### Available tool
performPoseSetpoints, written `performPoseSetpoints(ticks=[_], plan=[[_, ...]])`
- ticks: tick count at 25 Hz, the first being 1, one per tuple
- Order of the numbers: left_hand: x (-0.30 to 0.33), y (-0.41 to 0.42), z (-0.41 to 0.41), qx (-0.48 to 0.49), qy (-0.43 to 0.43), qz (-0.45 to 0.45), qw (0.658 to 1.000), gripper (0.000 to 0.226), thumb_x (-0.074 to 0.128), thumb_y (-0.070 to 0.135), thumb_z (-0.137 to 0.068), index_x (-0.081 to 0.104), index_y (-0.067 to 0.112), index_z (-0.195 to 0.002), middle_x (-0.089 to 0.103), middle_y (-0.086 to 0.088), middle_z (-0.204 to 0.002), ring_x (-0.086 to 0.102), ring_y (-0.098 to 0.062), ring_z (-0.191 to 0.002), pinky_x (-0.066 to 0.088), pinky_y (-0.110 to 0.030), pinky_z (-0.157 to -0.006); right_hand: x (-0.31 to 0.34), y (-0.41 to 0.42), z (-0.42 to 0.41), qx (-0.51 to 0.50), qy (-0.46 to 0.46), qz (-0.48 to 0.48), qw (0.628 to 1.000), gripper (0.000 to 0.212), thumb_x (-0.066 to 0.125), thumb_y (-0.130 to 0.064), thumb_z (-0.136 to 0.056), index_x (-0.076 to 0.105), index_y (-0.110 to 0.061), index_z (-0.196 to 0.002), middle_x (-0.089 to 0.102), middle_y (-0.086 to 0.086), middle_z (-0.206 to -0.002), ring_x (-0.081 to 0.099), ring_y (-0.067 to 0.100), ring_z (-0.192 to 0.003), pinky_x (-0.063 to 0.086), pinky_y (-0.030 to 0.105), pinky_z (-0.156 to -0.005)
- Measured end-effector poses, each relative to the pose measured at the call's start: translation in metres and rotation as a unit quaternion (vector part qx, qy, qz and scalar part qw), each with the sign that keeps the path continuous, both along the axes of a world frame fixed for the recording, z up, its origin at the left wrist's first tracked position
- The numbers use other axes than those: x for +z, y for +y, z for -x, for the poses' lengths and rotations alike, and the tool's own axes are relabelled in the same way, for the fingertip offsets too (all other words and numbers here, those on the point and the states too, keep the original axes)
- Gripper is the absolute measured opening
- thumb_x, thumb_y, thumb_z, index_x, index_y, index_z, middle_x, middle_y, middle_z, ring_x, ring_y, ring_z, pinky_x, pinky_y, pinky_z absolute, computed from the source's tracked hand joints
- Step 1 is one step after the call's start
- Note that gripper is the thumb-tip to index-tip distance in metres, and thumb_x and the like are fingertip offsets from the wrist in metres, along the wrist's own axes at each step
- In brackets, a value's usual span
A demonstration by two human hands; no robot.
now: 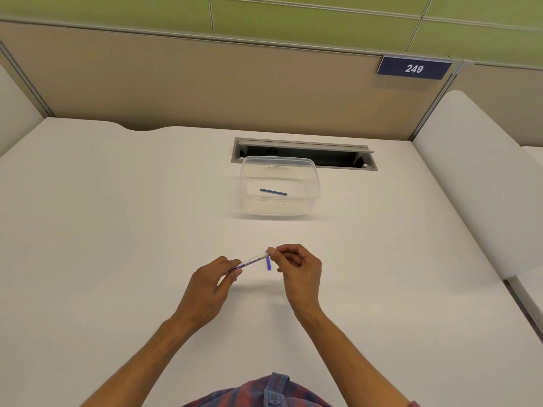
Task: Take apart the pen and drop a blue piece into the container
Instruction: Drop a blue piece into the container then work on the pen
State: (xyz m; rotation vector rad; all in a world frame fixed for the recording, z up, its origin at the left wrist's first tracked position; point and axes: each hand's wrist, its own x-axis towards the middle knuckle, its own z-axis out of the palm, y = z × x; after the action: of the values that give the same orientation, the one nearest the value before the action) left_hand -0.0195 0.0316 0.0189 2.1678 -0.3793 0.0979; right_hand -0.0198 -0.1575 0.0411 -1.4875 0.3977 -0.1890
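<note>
I was midway through taking the pen apart: the left hand (217,277) had its fingers curled round the whiteboard marker barrel (249,262), holding it just above the counter (117,230) with its open end angled up toward the right. The right hand (296,267) met that end, thumb and forefinger pinched tight on a short blue piece (269,262) that hung down from the fingertips, crosswise to the barrel; the other fingers were curled in loosely. Whether the blue piece was wholly clear of the barrel I could not tell, since the fingertips covered the joint, but it looked to me as good as free.

The clear plastic container (311,183) stood open farther back on the counter, well apart from both hands and just in front of the grey cable tray (305,148) let into the surface. One blue stick (273,192) already lay flat on its bottom, so I judged this to be a further piece on its way to join it.

The next move, as I saw it, called for the right hand to draw the piece fully off, keep the pinch firm, carry it forward over the container's rim and only then part the fingers; the left hand needed merely to hold the barrel steady and out of the way
</note>
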Motion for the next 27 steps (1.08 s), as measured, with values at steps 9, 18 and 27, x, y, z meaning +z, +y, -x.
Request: performPoseSetpoints(ticks=[9, 18, 27], plan=[[-0.005, 0.001, 0.0, 0.014, 0.022, 0.027, 0.999, 0.013, 0.056, 0.018, -0.096, 0.064, 0.028, -0.092, 0.062, 0.01, -0.076, 0.06, -0.013, -0.076, 0.043, -0.019, -0.069, -0.021, 0.0, -0.007, 0.01, 0.01, 0.08, 0.997, 0.018, 0.064, -0.033, -0.095, 0.078, -0.026, -0.086, 0.076, -0.01, -0.082, 0.069, 0.004, -0.082, 0.051, 0.018, -0.068], [-0.002, -0.001, 0.006, 0.019, 0.048, 0.034, 0.998, 0.012, 0.051, 0.034, -0.095, 0.062, 0.028, -0.097, 0.07, 0.019, -0.087, 0.067, -0.002, -0.093, 0.05, -0.026, -0.081, -0.061, -0.004, -0.015, 0.108, 0.097, 0.422, 0.895, 0.03, 0.064, -0.046, -0.089, 0.067, -0.022, -0.106, 0.066, -0.012, -0.108, 0.062, 0.011, -0.099, 0.045, 0.025, -0.077], [0.003, 0.0, 0.007, 0.018, 0.046, 0.033, 0.998, 0.012, 0.047, 0.029, -0.099, 0.058, 0.026, -0.094, 0.069, 0.016, -0.086, 0.066, -0.006, -0.087, 0.05, -0.027, -0.079, -0.06, 0.0, -0.017, 0.092, 0.102, 0.396, 0.908, 0.01, 0.062, -0.034, -0.09, 0.066, -0.026, -0.091, 0.066, -0.015, -0.087, 0.062, 0.008, -0.079, 0.042, 0.024, -0.067]])
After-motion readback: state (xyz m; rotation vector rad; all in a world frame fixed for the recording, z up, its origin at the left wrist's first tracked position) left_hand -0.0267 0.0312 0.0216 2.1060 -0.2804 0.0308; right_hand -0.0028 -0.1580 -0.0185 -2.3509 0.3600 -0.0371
